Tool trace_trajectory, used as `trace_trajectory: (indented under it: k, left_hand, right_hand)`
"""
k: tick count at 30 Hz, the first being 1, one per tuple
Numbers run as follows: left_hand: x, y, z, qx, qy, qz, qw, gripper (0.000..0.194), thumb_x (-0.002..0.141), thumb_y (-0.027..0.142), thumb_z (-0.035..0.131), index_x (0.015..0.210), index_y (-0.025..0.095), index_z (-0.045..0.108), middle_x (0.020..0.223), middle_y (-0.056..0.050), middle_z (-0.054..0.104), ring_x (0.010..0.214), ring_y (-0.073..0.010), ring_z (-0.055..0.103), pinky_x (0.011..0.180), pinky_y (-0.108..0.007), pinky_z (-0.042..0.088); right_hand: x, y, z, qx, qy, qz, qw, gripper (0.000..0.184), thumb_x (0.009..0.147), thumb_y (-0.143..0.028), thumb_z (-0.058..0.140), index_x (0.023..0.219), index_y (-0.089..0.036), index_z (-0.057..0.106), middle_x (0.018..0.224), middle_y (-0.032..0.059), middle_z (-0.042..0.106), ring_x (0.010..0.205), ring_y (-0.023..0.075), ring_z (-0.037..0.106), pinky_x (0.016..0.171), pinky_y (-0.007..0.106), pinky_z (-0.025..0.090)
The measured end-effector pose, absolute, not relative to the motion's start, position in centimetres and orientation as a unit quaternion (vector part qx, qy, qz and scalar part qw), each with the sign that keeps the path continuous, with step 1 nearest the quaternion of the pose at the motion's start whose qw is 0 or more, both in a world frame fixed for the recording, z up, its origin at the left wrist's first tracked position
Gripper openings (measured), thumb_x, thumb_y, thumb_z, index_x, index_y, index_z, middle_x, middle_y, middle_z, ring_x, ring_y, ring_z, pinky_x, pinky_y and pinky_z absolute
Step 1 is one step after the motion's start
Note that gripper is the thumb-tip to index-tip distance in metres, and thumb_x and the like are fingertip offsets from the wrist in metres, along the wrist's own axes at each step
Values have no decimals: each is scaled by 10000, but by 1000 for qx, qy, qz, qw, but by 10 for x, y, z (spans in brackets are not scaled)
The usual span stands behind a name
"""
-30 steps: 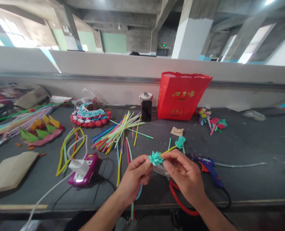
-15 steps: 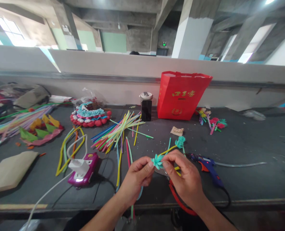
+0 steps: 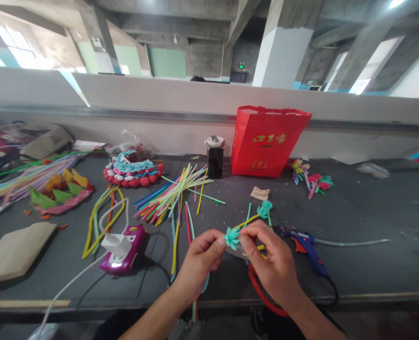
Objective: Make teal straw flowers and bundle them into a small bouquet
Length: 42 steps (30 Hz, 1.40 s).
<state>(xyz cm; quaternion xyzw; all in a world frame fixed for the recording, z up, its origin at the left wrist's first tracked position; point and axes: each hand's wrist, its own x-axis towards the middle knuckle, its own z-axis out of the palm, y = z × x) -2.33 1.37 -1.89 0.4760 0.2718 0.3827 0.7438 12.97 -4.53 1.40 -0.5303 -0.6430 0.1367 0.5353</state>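
Note:
A small turquoise pipe-cleaner flower (image 3: pixel 232 238) with spread petals is held over the front of the table. My left hand (image 3: pixel 206 252) pinches its left side between thumb and fingertips. On the opposite side, the thumb and forefinger of my right hand (image 3: pixel 271 257) close on its petals. Just beyond my right hand lies another turquoise flower (image 3: pixel 265 209) with a yellow stem (image 3: pixel 249 221). Red-handled pliers (image 3: pixel 262 295) sit partly hidden beneath the right hand. A blue glue gun (image 3: pixel 310 250) rests to the right.
Loose colored pipe cleaners (image 3: pixel 175 193) lie in a pile ahead. Behind them stand a phone (image 3: pixel 215 163) and a red bag (image 3: pixel 269 141). A purple power strip (image 3: pixel 124 252) with a white charger is at left. Finished-looking flowers (image 3: pixel 315 182) lie back right, beyond a crumpled paper scrap (image 3: pixel 260 193).
The flower between my fingers has turned slightly, so its petals show more spread apart. Both hands stay in nearly the same place.

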Motion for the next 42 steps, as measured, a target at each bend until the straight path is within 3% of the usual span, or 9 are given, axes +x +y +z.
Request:
trace_trajectory:
  k: [5, 12, 19, 24, 29, 42]
  left_hand:
    - [-23, 13, -17, 489, 299, 394, 718, 326, 801, 462, 709, 775, 149, 621, 519, 80, 343, 468, -53, 240, 452, -196, 194]
    - [-23, 11, -12, 532, 324, 401, 672, 338, 802, 486, 697, 777, 152, 659, 550, 62, 377, 510, -72, 282, 473, -209, 226]
    - [-22, 8, -11, 559, 336, 395, 647, 316, 817, 464, 685, 767, 153, 676, 560, 48, 417, 529, -85, 330, 490, -217, 256]
    - [-21, 10, -13, 518, 308, 389, 697, 324, 818, 464, 686, 771, 148, 630, 526, 70, 356, 489, -68, 266, 460, -213, 197]
    - [-23, 13, -11, 415, 260, 381, 785, 332, 783, 413, 734, 704, 158, 537, 557, 79, 325, 467, -47, 213, 435, -210, 138]
    - [-28, 17, -14, 371, 208, 322, 846, 290, 769, 382, 749, 754, 114, 640, 541, 101, 215, 427, -20, 144, 426, -197, 91]
  right_hand:
    - [130, -46, 16, -535, -630, 143, 545, 82, 935, -254, 560, 893, -217, 620, 828, 5, 608, 776, 154, 574, 694, 271, 450]
    - [127, -44, 17, -563, -620, 107, 536, 134, 894, -210, 589, 761, -215, 599, 716, -13, 587, 671, 142, 552, 626, 262, 436]
    - [123, -43, 12, -566, -629, 23, 533, 129, 875, -157, 578, 760, -214, 580, 715, -13, 582, 642, 133, 535, 595, 246, 428]
    - [124, -44, 13, -552, -634, 52, 539, 113, 901, -188, 572, 796, -217, 602, 743, -3, 600, 678, 142, 561, 625, 257, 449]
    - [133, -46, 12, -521, -613, 162, 571, 113, 933, -267, 554, 996, -232, 641, 897, 35, 624, 821, 185, 595, 734, 313, 485]
    - [140, -42, 9, -491, -645, 154, 565, 141, 899, -187, 616, 1018, -255, 648, 921, 21, 607, 803, 165, 592, 735, 309, 492]
